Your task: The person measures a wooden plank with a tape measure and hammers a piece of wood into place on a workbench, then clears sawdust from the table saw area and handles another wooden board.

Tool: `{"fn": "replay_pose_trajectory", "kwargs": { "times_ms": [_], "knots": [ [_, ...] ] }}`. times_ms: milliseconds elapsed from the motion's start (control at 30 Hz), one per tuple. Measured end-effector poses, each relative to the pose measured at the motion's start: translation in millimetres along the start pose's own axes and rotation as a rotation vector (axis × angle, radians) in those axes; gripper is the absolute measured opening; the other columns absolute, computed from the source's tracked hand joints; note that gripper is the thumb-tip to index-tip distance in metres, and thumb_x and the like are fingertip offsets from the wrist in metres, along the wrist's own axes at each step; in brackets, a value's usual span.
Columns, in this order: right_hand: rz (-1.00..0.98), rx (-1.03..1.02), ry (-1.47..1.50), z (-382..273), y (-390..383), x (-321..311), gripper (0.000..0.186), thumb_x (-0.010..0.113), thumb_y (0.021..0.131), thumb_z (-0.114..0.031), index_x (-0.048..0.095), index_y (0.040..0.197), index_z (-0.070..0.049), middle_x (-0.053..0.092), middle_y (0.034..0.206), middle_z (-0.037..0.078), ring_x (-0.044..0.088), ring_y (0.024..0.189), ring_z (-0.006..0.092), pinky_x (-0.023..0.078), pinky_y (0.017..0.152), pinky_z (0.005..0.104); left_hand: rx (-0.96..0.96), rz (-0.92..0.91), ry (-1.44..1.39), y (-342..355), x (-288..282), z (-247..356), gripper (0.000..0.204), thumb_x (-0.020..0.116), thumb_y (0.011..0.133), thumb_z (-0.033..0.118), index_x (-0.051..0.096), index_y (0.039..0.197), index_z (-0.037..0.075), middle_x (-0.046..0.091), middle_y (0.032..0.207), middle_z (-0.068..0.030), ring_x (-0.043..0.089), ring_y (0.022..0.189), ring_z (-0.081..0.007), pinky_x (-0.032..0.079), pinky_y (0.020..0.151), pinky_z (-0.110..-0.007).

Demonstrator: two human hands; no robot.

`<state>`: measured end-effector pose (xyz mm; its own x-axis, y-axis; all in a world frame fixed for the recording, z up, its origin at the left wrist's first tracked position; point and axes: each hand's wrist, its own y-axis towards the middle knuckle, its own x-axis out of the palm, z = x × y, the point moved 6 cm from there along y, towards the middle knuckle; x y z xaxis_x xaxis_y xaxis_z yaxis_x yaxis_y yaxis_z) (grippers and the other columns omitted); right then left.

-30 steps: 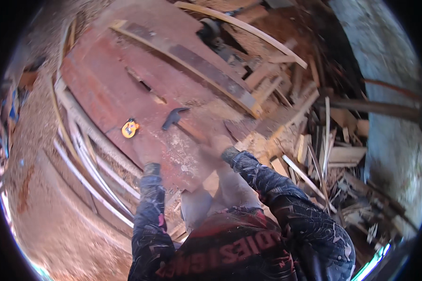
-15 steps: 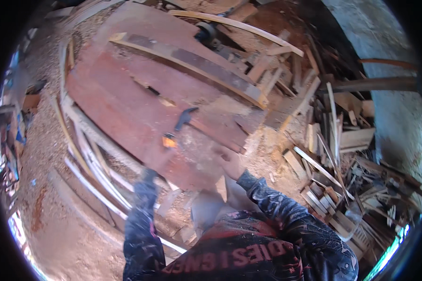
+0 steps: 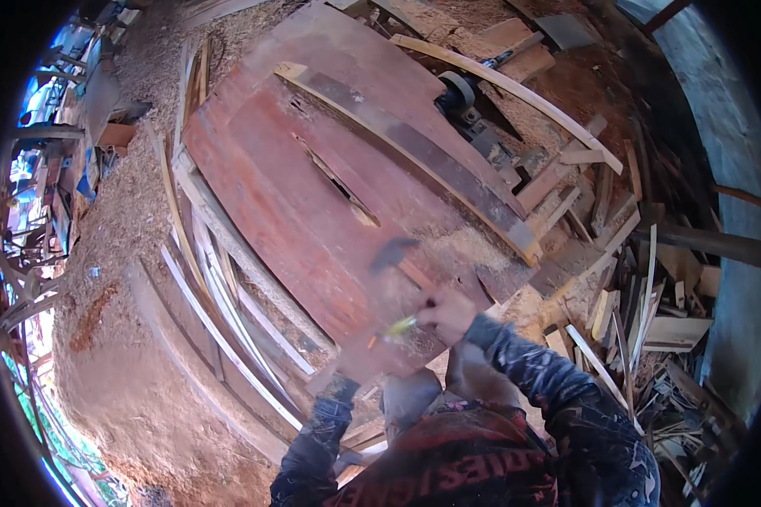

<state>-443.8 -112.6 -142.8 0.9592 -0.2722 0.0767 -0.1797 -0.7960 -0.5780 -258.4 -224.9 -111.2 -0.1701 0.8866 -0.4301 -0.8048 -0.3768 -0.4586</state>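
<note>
My left hand (image 3: 359, 362) is smeared by motion near the front edge of a reddish wooden board (image 3: 266, 190). A small yellow and orange thing (image 3: 402, 325), too blurred to name, lies between its fingers and those of my right hand. My right hand (image 3: 451, 314) is closed, its fingertips at the yellow end. Just beyond my hands a hammer (image 3: 395, 252) rests on the board, its dark head pointing away from me. The end of the hammer's wooden handle is hidden behind my right hand.
A long tapered plank (image 3: 406, 156) lies across the board, beside a narrow slot (image 3: 338, 182). Beyond it sits a motor-like machine part (image 3: 458, 91). Thin curved strips (image 3: 237, 317) run along the left side. Scrap wood (image 3: 672, 329) is piled at right, and sawdust covers the ground.
My view has shifted, so the board appears farther right and lower. My hands have come together, with the yellow and orange thing brought from above the board to between them. The hammer stays put.
</note>
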Motion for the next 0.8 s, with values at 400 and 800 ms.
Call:
{"fn": "replay_pose_trajectory", "kwargs": {
  "times_ms": [400, 800],
  "knots": [
    [0.700, -0.377, -0.817, -86.1, 46.1, -160.3, 0.051, 0.082, 0.072, -0.032, 0.061, 0.108, -0.002, 0.063, 0.109, 0.015, 0.061, 0.101, 0.0266, 0.048, 0.088, 0.0411, -0.143, 0.534, 0.416, 102.9, -162.5, -87.0, 0.022, 0.070, 0.088, 0.022, 0.073, 0.097, 0.002, 0.070, 0.090, -0.0162, 0.068, 0.087, -0.0313, 0.053, 0.080, -0.041],
    [0.777, -0.103, -0.878, -34.6, 95.0, -151.6, 0.057, 0.079, 0.072, -0.033, 0.056, 0.114, -0.001, 0.060, 0.112, 0.023, 0.056, 0.109, 0.0407, 0.044, 0.092, 0.0498, -0.442, 0.637, 0.650, 253.4, -313.3, -142.5, 0.036, 0.063, 0.087, 0.040, 0.075, 0.109, 0.014, 0.070, 0.103, -0.0228, 0.068, 0.099, -0.0391, 0.053, 0.088, -0.049]
  ]
}}
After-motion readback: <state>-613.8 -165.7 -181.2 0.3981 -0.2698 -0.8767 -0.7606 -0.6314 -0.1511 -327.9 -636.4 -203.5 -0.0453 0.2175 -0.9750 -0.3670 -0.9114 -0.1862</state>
